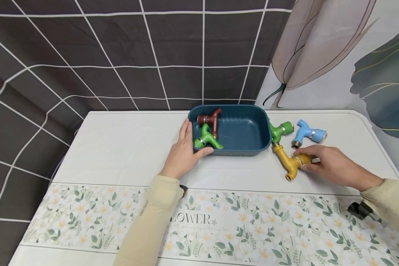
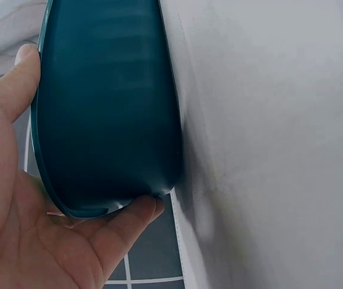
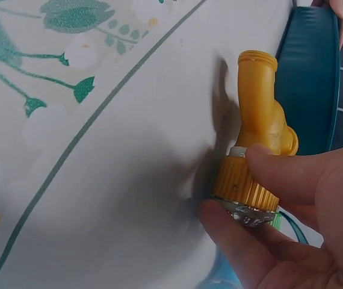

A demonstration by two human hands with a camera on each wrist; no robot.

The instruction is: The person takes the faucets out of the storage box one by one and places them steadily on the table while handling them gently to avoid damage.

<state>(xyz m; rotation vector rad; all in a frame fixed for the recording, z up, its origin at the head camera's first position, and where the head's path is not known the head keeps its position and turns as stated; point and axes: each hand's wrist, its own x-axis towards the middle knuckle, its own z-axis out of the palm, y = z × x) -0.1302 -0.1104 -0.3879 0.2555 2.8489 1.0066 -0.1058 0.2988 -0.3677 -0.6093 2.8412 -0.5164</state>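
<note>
A dark teal plastic basin [image 1: 242, 152] stands on the table against the back wall. My left hand [image 1: 183, 155] grips its left end, the thumb along the front rim and the fingers round the end wall. Inside it at the left lie a brown tap [image 1: 214, 120] and a green tap [image 1: 207, 137]. My right hand [image 1: 332, 164] pinches a yellow tap [image 1: 287, 162] by its ribbed knob, right of the basin. In the right wrist view, thumb and fingers are on either side of that knob [image 3: 244, 183].
Another green tap [image 1: 279, 131] lies by the basin's right end, overlapped by the yellow one in the head view. Right of it rests a blue tap [image 1: 307, 133]. The white table cover [image 1: 126, 147] has a flowered band along the front; a dark tiled-pattern curtain [image 1: 179, 44] hangs behind.
</note>
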